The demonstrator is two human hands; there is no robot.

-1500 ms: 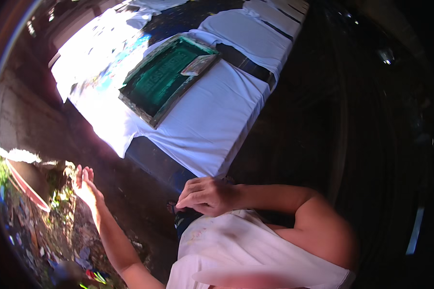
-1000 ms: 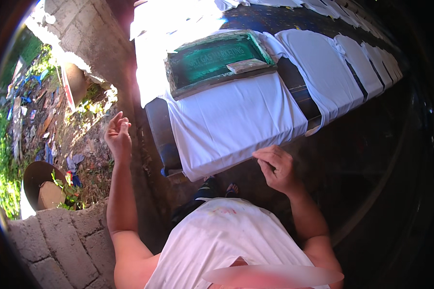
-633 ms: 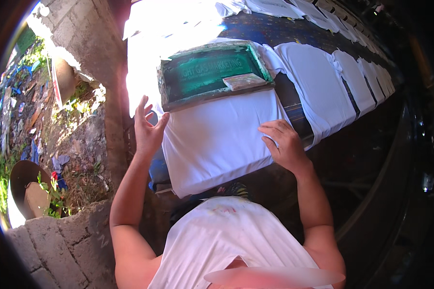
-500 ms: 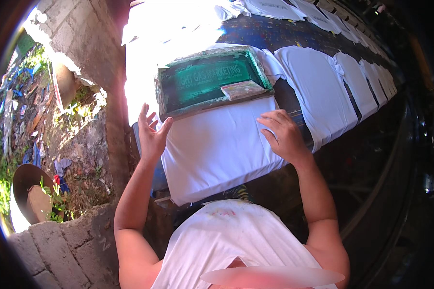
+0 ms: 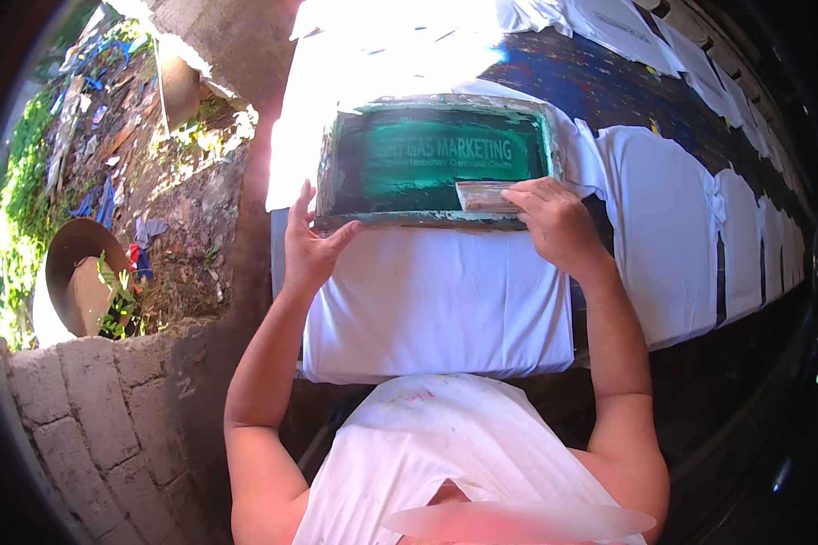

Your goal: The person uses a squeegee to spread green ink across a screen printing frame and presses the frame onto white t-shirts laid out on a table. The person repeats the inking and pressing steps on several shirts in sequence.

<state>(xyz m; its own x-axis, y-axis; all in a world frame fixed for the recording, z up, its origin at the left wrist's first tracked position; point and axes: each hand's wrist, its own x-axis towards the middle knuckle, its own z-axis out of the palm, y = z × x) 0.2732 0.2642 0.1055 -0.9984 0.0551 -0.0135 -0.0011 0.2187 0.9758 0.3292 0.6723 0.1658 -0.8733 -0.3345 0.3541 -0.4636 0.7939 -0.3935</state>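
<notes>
A wood-framed printing screen (image 5: 427,150) with green mesh and lettering lies on a white shirt (image 5: 436,300) spread over the long dark table. My left hand (image 5: 320,232) is at the screen's lower left corner, fingers spread and seeming to touch the frame. The fingers of my right hand (image 5: 554,222) are closed over the right end of a flat, paint-stained squeegee (image 5: 482,195), which lies inside the screen along its lower side; part of it is hidden by those fingers.
More white shirts (image 5: 663,232) line the dark, paint-speckled table (image 5: 582,77) toward the right; sunlight washes out its upper left. On my left are a concrete block wall (image 5: 82,409), littered ground (image 5: 109,154) with plants, and a brown curved object (image 5: 73,272).
My view has swung round to face the screen squarely. Both hands have come up from the near side to the screen, and my right hand has taken hold of the squeegee.
</notes>
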